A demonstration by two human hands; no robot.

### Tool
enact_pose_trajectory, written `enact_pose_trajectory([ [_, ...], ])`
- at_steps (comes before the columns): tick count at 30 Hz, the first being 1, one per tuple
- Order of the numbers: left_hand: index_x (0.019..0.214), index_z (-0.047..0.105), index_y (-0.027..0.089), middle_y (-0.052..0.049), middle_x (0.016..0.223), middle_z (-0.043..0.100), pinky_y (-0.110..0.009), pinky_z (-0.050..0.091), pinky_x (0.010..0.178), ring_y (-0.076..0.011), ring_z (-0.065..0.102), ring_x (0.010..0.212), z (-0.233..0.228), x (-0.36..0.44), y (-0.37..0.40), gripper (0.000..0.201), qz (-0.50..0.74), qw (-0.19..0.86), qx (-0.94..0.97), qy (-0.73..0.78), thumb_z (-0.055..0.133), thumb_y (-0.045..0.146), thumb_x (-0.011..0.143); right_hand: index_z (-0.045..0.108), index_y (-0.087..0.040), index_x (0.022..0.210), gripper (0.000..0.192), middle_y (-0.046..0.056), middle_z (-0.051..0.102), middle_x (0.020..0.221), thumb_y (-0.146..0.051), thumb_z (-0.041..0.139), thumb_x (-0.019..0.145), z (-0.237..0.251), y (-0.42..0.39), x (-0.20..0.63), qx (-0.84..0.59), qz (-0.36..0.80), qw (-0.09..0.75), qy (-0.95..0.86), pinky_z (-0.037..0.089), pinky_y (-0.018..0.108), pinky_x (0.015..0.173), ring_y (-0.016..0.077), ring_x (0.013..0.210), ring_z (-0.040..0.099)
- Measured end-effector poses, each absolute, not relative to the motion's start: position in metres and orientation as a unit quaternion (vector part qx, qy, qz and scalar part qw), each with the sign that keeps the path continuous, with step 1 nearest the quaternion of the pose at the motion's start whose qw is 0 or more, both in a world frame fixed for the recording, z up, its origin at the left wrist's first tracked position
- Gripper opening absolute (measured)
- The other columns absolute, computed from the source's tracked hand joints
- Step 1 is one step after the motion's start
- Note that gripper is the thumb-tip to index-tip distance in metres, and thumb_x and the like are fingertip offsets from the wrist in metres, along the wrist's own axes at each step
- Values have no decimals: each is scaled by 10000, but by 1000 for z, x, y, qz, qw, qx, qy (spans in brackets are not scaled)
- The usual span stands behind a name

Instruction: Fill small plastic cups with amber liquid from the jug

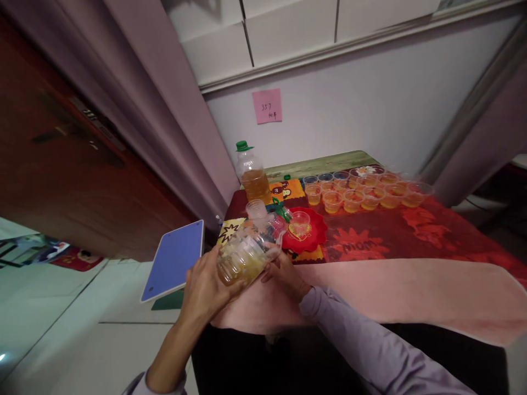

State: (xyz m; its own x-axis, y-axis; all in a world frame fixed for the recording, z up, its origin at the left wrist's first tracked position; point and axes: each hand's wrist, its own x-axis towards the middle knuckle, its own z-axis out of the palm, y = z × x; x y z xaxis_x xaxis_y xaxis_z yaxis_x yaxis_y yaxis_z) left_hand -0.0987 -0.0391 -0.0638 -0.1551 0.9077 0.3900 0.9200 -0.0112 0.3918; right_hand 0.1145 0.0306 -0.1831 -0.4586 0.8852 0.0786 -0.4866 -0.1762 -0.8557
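A bottle (242, 262) is slanting just left of the red plate (316, 240), its mouth apparently pointing toward the cup (299, 220) resting on that plate. Good pouring is probably calling for slow tipping, with the mouth staying over the cup. The left hand (207, 280) is cupping the bottle's base, fingers wrapping it; the right hand (285, 270) is curling its fingers against the bottle's side, forearm slanting nearer than the plate.
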Motion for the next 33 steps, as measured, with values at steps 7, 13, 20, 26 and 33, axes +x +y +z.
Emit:
enact_pose_trajectory([
  [7,1318,755,273,-193,1267,809,-718,539,1086,-524,743,1190,-48,-92,-29,938,-250,42,-660,-707,1013,527,453,638,-266,1381,754,56,770,1149,-669,931,814,-182,34,115,-194,772,442,-413,699,360,737,223,901,776],
  [13,1226,772,272,-184,1146,813,-709,539,1055,-503,748,1107,-35,-88,-25,897,-261,45,-661,-702,1028,513,400,673,-254,1288,646,59,781,1121,-692,889,865,-178,31,113,-169,799,423,-392,707,398,853,229,963,792],
  [20,1240,767,263,-187,1108,795,-713,543,1028,-507,742,1092,-22,-78,-17,896,-225,40,-669,-707,1027,560,435,678,-262,1252,590,62,803,1150,-672,882,881,-178,34,112,-169,810,432,-359,717,420,865,226,941,803],
  [26,1279,747,276,-178,1138,803,-699,537,1024,-521,740,1117,-11,-69,-9,931,-189,41,-672,-714,1024,528,427,694,-249,1226,669,52,809,1168,-679,959,787,-179,37,110,-171,825,438,-313,711,369,828,199,887,803],
  [33,1409,648,202,-188,1363,774,-509,524,1067,-428,723,1287,37,-28,-13,708,57,30,-652,-755,837,461,777,710,-238,1193,689,52,828,1110,-709,976,767,-175,36,112,-158,836,433,-296,696,352,831,195,849,809],
])
